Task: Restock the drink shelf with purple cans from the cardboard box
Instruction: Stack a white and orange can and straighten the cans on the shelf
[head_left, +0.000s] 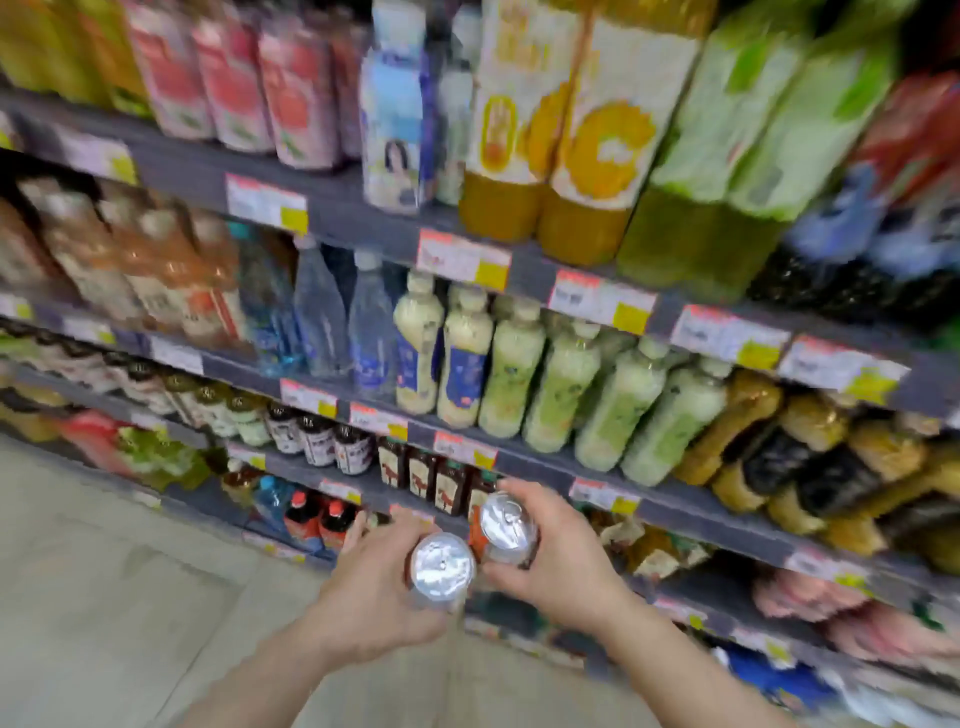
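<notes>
Silver-topped cans, one per hand: your left hand (379, 597) grips one can (443, 566), your right hand (550, 551) the other can (506, 525), before blurred, seemingly bottle-filled shelves (691, 512).

I see a shop aisle: tiered shelves (332, 205) of bottled drinks (519, 364), apparently price tags (462, 258), though blurred.

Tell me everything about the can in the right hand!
The silver-topped metal can has a shiny round aluminium lid with a pull tab, unopened as far as the blur shows. It stands roughly upright, top toward the camera, low in front of the shelves. The right hand wraps its side, fingers curled around it. Its side colour is mostly hidden.
</notes>
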